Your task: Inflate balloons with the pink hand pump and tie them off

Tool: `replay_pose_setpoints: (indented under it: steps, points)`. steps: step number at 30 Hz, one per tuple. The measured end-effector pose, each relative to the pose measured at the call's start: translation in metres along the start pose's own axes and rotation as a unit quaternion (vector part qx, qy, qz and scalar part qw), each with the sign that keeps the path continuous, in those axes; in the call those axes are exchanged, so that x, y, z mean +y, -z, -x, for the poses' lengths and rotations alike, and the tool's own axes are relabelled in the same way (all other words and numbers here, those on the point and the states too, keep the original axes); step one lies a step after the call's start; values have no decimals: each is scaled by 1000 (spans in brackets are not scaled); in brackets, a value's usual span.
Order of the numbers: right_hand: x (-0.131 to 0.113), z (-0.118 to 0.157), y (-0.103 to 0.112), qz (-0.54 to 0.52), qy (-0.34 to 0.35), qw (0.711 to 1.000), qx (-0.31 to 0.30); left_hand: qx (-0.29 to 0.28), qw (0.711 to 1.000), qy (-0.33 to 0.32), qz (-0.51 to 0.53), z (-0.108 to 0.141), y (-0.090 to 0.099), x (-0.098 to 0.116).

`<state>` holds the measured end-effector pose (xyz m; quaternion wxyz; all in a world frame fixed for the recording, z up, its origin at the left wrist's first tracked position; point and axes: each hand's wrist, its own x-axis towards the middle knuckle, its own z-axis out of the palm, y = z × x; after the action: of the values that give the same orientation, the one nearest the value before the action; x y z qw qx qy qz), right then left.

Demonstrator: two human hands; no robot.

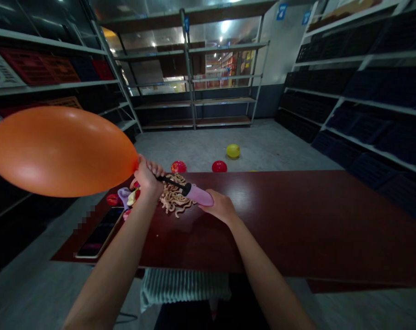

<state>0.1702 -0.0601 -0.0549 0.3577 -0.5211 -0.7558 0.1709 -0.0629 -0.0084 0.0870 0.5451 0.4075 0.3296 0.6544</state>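
Note:
A large inflated orange balloon (61,151) stretches out to the left above the table. My left hand (148,176) is closed around its neck, where the black rod of a hand balloon pump comes in. My right hand (219,205) grips the pump's pink body (200,195) at its near end. Below the pump lies a heap of beige, string-like strands (175,197). Left of my left wrist sit several uninflated balloons (124,196) in red, purple and cream, partly covered by my forearm.
A phone (100,233) lies at the left of the dark red table (280,220). On the floor beyond are a yellow balloon (233,151) and two red ones (219,166). Racks with crates (39,66) line both sides; a metal shelf (190,91) stands at the back.

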Motion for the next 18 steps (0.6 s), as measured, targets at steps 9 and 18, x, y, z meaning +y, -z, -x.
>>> replay_pose_setpoints:
  steps: [9, 18]
  points:
    - [-5, 2, 6, -34, -18, 999, 17, 97, 976, -196, 0, -2, -23, 63]
    - [13, -3, 0, -26, -115, 988, 98, 84, 982, -167, 22, -51, -116, 51]
